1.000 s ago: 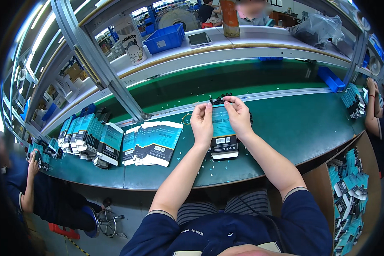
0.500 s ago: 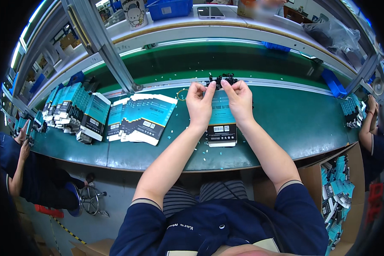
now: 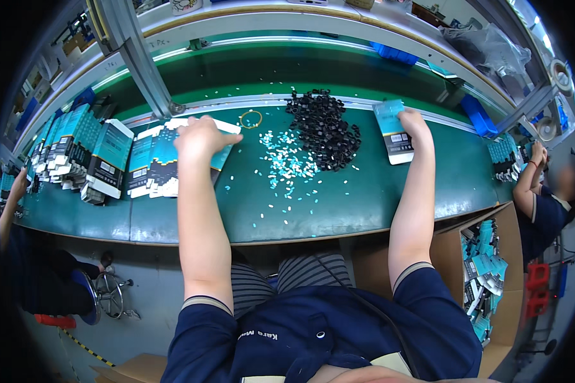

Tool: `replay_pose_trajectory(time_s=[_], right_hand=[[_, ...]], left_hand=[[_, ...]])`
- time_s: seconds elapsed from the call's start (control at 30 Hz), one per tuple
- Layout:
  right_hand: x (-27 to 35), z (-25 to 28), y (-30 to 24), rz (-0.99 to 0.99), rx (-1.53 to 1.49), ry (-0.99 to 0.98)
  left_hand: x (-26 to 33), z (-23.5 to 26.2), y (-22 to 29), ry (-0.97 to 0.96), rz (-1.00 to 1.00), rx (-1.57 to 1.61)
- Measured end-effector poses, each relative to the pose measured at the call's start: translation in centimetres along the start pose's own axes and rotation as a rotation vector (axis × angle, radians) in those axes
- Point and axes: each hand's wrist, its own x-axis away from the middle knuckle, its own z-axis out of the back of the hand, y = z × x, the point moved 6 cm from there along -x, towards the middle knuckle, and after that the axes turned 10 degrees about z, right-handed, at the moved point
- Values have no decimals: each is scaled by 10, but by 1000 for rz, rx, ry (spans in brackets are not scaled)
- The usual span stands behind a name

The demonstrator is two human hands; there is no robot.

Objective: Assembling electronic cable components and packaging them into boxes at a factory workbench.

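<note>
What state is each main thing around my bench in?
Left hand: at the fanned packages, grip unclear
Fanned packages: overlapping
Right hand: closed on a single package
Black parts: heaped loosely
Small pieces: scattered
Yellow band: looped
Carton: open, holding more packages

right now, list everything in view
table: one, green, centre
plastic parts: many, black, table's middle
chips: many, white and teal, left of parts
ring: one, yellow, beyond chips
carton: one, teal and black, right of parts
fanned cartons: several, teal and black, left
stacked cartons: many, teal and black, both ends
cardboard box: one, brown, lower right
bins: at least two, blue, far side
bag: one, clear, upper right
co-workers: two, dark clothes, both sides
left hand: one, bare, over fanned cartons
right hand: one, bare, holding carton
</note>
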Motion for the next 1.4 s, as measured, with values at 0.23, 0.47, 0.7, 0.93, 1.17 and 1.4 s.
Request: replay_pose_trajectory(time_s=[0.23, 0.47, 0.7, 0.93, 1.17, 1.4], right_hand=[[-5, -48, -53, 787, 565, 351], [-32, -170, -96, 886, 277, -228], [-5, -163, -86, 918, 324, -418], [26, -145, -91, 928, 372, -501], [5, -135, -118, 913, 278, -503], [-22, -216, -137, 783, 478, -541]], left_hand=[[19, 4, -1, -163, 32, -56], [17, 3, -2, -185, 78, -50], [14, 2, -1, -151, 50, -37], [15, 1, -1, -151, 46, -43], [17, 3, 1, -164, 37, -41], [14, 1, -3, -144, 28, -31]])
